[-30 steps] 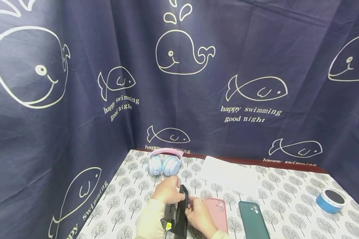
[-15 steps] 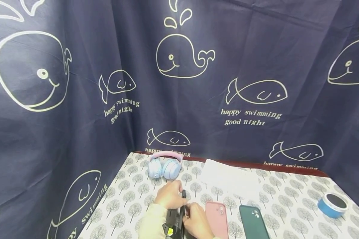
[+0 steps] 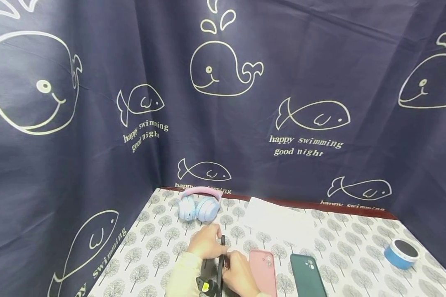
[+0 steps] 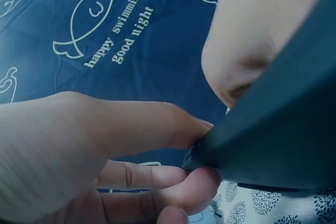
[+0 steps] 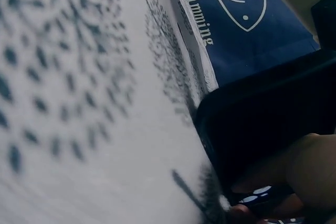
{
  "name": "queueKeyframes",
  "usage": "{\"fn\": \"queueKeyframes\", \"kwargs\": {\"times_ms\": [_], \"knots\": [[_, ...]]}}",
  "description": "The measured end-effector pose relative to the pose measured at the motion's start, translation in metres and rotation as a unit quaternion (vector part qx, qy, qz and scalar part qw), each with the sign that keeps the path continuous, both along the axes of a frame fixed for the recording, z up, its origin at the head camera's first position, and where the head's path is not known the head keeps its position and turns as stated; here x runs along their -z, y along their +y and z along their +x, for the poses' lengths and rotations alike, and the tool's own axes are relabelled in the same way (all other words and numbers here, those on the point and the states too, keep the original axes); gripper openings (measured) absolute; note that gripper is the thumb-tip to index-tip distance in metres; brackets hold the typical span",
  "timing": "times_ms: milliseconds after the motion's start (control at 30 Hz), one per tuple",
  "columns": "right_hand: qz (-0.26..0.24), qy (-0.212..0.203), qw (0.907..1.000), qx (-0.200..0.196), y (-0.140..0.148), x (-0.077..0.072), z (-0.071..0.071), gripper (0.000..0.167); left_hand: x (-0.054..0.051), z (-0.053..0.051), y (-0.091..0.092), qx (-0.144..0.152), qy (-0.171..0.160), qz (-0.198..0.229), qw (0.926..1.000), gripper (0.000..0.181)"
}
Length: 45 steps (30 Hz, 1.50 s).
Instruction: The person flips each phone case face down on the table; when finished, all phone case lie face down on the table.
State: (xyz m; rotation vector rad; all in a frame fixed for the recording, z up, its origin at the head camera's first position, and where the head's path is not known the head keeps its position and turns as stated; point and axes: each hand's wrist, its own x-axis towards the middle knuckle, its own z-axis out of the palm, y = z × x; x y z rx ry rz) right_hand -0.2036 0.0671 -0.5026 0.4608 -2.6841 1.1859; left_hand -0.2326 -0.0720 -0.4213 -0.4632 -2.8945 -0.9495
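A black phone case (image 3: 221,273) stands on its long edge between my two hands, seen almost edge-on in the head view. My left hand (image 3: 205,242) pinches its far end; in the left wrist view the thumb (image 4: 157,124) lies on one side and fingertips on the other. The right hand (image 3: 239,273) grips the case from the right. In the right wrist view its fingers (image 5: 315,171) reach over the dark inside of the case (image 5: 257,119), near round camera holes. A flat dark object (image 3: 209,269), partly hidden by my left arm, lies left of the case.
Right of my hands lie a pink phone case (image 3: 263,270) and a dark green one (image 3: 307,274). Headphones (image 3: 198,206) stand behind my left hand. White paper (image 3: 278,218) lies at the back, and a blue-and-white round object (image 3: 401,253) sits far right. A curtain (image 3: 245,123) hangs behind.
The black phone case has turned from showing its broad face to nearly edge-on. Both hands have kept hold of it. The head view has shifted slightly.
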Motion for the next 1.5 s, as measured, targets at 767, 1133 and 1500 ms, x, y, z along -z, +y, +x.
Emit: {"fn": "queueKeyframes", "kwargs": {"times_ms": [767, 1133, 1500], "knots": [[-0.103, -0.062, 0.9926, -0.017, 0.002, -0.037, 0.006, 0.024, 0.011, -0.007, -0.022, 0.055, -0.058, 0.072, 0.9942, 0.02], [-0.189, -0.135, 0.9716, -0.048, 0.011, -0.051, 0.009, 0.036, 0.019, -0.012, -0.023, 0.045, -0.072, 0.013, 0.9963, 0.016], [-0.229, -0.116, 0.9661, -0.031, 0.028, -0.074, 0.007, 0.04, 0.016, -0.015, -0.016, 0.093, -0.113, 0.105, 0.9836, 0.033]]}}
